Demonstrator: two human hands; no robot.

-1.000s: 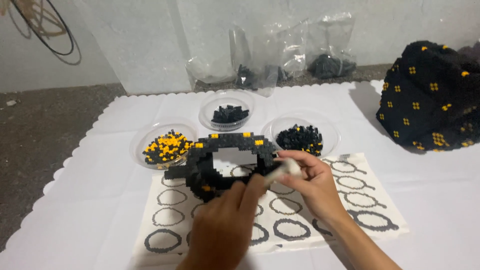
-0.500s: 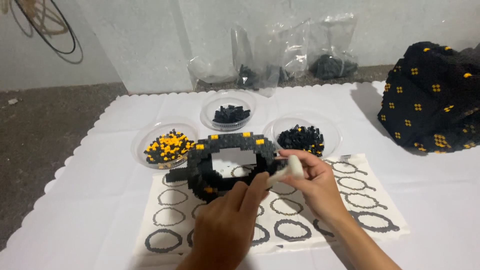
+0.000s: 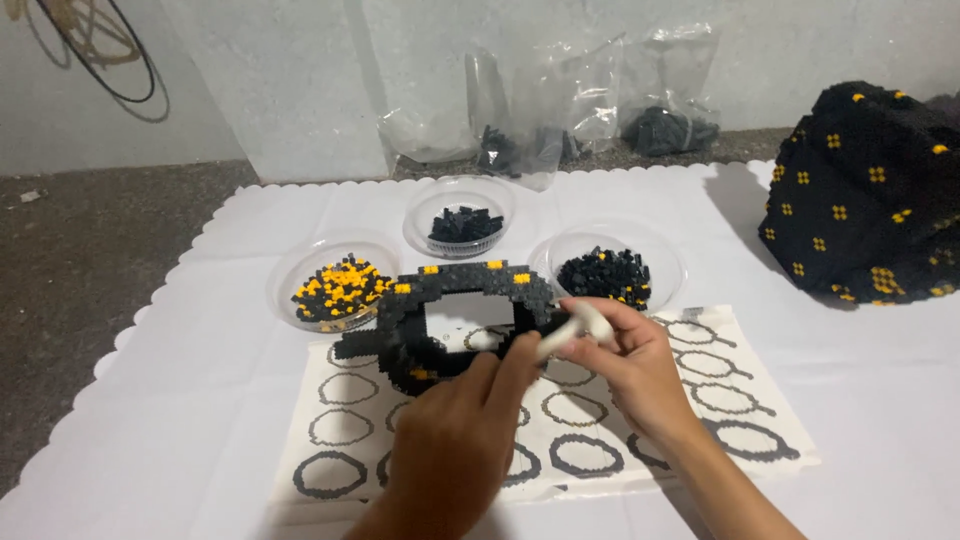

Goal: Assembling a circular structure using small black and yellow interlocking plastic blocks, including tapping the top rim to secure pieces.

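Left hand steadies the black brick ring; right hand, beside the ring, pinches a white tool. Best press gently, ring braced.

Block ring: black, orange studs. Left bowl: orange and black bits. Far bowl, right bowl: black bits. Sheet: white, grey ring outlines. Surface: white.

Matt studded plastic brick ring, clear glossy plastic bowls, paper sheet
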